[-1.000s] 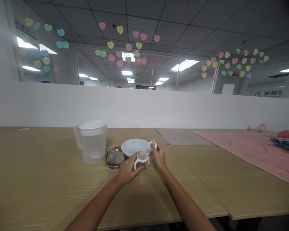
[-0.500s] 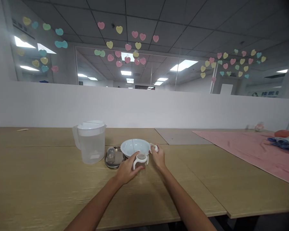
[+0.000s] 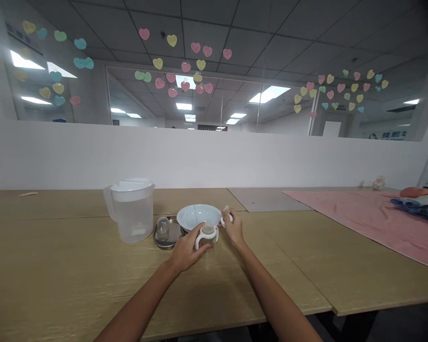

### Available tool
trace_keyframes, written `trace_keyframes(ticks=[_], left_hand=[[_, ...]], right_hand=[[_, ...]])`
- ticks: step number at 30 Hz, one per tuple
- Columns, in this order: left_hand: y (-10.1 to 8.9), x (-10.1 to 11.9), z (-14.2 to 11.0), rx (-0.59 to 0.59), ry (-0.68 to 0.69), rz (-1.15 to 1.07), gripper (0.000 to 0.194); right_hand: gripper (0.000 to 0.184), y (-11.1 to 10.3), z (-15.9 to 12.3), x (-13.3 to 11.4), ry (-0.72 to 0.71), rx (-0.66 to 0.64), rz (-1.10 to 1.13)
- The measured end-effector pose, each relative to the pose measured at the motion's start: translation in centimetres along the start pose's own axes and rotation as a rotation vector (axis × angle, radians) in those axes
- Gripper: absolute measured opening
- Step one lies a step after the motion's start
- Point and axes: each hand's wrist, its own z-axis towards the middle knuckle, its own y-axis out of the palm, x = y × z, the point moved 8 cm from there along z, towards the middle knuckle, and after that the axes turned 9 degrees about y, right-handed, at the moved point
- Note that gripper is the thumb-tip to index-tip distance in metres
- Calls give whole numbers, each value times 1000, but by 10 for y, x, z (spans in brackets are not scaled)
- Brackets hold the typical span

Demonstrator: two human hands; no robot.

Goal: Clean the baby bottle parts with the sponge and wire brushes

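My left hand (image 3: 185, 248) is wrapped round a clear baby bottle (image 3: 209, 231) with white side handles. The bottle stands upright with its threaded neck uncovered. To the right and slightly farther off, my right hand (image 3: 234, 231) pinches a white bottle nipple with its ring (image 3: 227, 217), clear tip upward; the fingers cover part of it. It is apart from the bottle, beside the rim of a white bowl (image 3: 190, 217). Left of the bowl, a clear dome-shaped cap (image 3: 162, 229) stands on a round metal tray (image 3: 167, 245).
A translucent lidded pitcher (image 3: 133, 218) stands left of the tray on the wooden table (image 3: 74, 266). At right lies a pink cloth (image 3: 356, 218) with folded blue and white fabric (image 3: 419, 209) on it. A white wall with glass above rises behind the table.
My right hand has tilted the nipple, so its clear tip now shows above the fingers. The left hand keeps its hold on the bottle. The whole view has shifted slightly.
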Motion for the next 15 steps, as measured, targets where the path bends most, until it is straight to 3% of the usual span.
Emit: trace_keyframes(ticks=[15], left_hand=[[0, -1, 0, -1, -11, 25, 63]], right_hand=[[52, -9, 6, 27, 236, 46, -66]])
